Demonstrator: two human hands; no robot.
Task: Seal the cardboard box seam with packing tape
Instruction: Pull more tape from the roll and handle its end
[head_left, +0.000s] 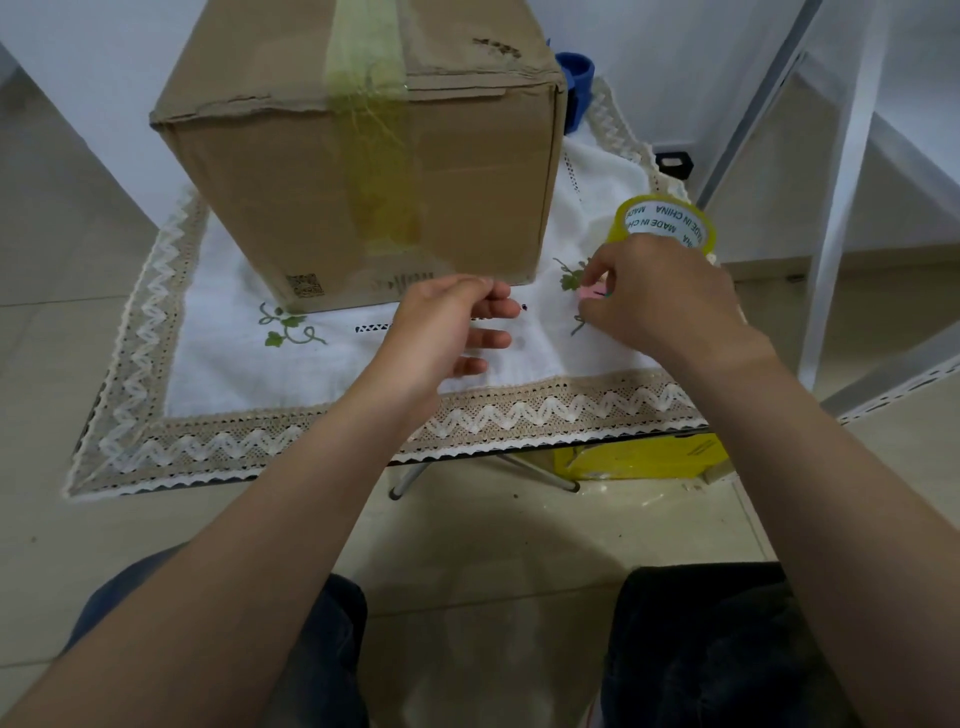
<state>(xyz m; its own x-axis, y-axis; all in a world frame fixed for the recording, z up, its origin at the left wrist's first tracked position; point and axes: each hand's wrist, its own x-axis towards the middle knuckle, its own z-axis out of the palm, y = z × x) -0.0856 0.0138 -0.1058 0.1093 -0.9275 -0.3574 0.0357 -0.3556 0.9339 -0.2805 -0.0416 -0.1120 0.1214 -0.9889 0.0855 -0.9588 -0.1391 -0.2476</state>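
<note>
Here the cardboard box (358, 150) stands on a white cloth (322, 358) with a lace border, over a small table; a strip of yellowish packing tape (371, 124) already runs along the top seam and down the near face. The left hand (447, 327) hovers just before the box's lower edge, thumb and forefinger pressed together, other fingers loosely spread — whether it pinches anything, I cannot tell. The right hand (657, 293) is curled over a small pink object (592, 292), fingertips pinching it; the tape roll (667, 223) sits just behind that hand, right of the box. A blue thing (576, 73) peeks from behind the box — too hidden to name.
</note>
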